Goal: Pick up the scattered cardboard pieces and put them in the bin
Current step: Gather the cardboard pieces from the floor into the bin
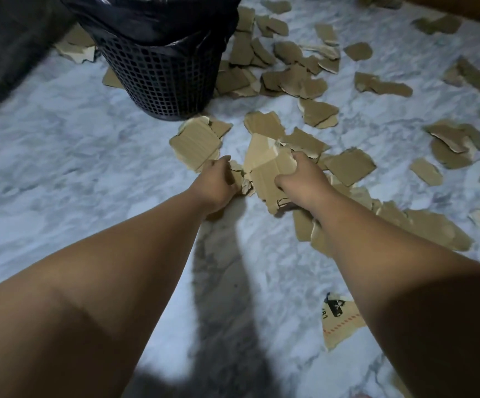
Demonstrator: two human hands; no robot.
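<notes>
**Marbled floor strewn with torn cardboard**

The pale, grey-veined floor (60,156) carries a black mesh bin (161,79) standing at the upper left. Brown cardboard pieces (347,168) lie scattered to its right and in front of it, many overlapping. A few lie at its left side. One printed scrap (340,320) lies alone, nearer the camera.

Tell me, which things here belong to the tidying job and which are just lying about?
Job: mesh bin, black bin liner, scattered cardboard pieces, folded cardboard piece gripped by right hand, left hand at small scraps.
Lying about: marble floor, dark blurred object at far left.
</notes>
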